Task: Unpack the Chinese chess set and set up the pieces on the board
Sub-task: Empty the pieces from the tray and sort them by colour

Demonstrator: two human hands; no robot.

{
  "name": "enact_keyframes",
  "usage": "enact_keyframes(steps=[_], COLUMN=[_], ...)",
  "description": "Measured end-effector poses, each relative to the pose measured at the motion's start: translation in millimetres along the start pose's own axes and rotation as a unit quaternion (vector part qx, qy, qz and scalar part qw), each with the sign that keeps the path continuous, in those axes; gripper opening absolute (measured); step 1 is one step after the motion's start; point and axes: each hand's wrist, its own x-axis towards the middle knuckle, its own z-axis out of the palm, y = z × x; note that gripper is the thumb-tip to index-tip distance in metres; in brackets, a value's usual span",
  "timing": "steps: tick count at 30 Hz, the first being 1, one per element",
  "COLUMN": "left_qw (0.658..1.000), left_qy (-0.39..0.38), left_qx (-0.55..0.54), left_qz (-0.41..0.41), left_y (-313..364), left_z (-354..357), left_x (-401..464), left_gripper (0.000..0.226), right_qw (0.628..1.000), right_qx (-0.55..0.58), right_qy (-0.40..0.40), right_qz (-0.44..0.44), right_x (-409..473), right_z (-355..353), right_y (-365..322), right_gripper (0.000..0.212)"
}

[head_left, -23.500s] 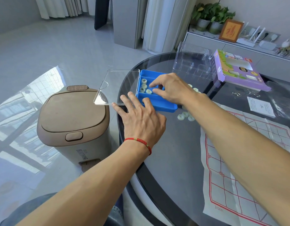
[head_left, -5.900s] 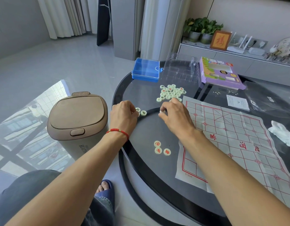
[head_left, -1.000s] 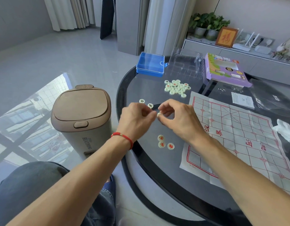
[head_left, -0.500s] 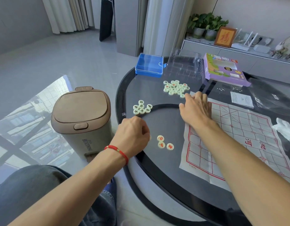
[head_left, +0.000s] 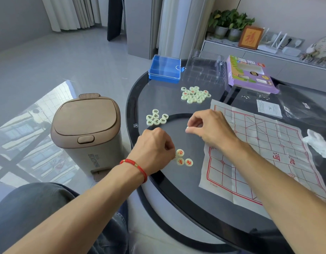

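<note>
Right hand (head_left: 211,130) hovers over the table (head_left: 177,197), pinching a pale piece (head_left: 187,128) between thumb and fingertips, just off the paper board's (head_left: 265,153) left edge. Left hand (head_left: 155,151) is curled, knuckles up, beside three red-marked pieces (head_left: 184,159) near the table's left edge; whether it holds anything, I can't tell. Loose pieces (head_left: 195,94) are heaped toward the far edge.

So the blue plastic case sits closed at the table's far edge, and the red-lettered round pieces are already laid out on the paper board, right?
Not quite. The head view shows the blue plastic case closed at the far edge, but the red-lettered round pieces lie on the dark glass table, beside the paper board, not on it.
</note>
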Motion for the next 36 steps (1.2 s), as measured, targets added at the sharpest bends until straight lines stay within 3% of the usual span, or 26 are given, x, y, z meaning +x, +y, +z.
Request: enact_keyframes(steps=[5, 9, 11, 14, 16, 19, 26, 36], left_qw=[0.997, 0.981, 0.975, 0.988, 0.990, 0.989, 0.986, 0.983], left_qy=[0.056, 0.011, 0.012, 0.080, 0.123, 0.140, 0.158, 0.175], left_qx=[-0.037, -0.188, -0.212, -0.109, -0.033, 0.010, 0.034, 0.029], left_qz=[-0.025, -0.049, -0.065, -0.071, -0.057, -0.039, -0.043, -0.051], left_y=[-3.9, 2.4, -0.2, -11.1, -15.2, -16.2, -17.5, -21.0], left_z=[-4.2, -4.0, -3.0, -2.3, -1.1, 0.5, 3.6, 3.8], left_x=[6.9, 8.0, 9.8, 15.3, 18.8, 24.3, 36.1, 45.0], left_gripper=[0.014, 0.017, 0.016, 0.006, 0.010, 0.011, 0.011, 0.007], right_qw=[0.982, 0.970, 0.973, 0.991, 1.000, 0.992, 0.982, 0.985], right_qx=[0.175, 0.219, 0.203, 0.125, 0.005, -0.112, -0.146, -0.133], right_qy=[-0.057, -0.101, -0.111, -0.046, 0.021, 0.046, 0.061, 0.055], right_qz=[0.040, 0.012, 0.003, 0.006, 0.004, 0.015, 0.100, 0.096], right_x=[-20.6, -34.5, -35.3, -21.5, -4.1, 20.9, 61.8, 56.3], right_z=[-9.8, -13.8, -10.7, 0.3, 8.7, 21.0, 25.5, 21.3], right_y=[-13.4, -26.9, -29.8, -21.8, -11.2, -1.5, -0.4, 7.4], right_gripper=[0.007, 0.008, 0.006, 0.004, 0.016, 0.035, 0.031, 0.031])
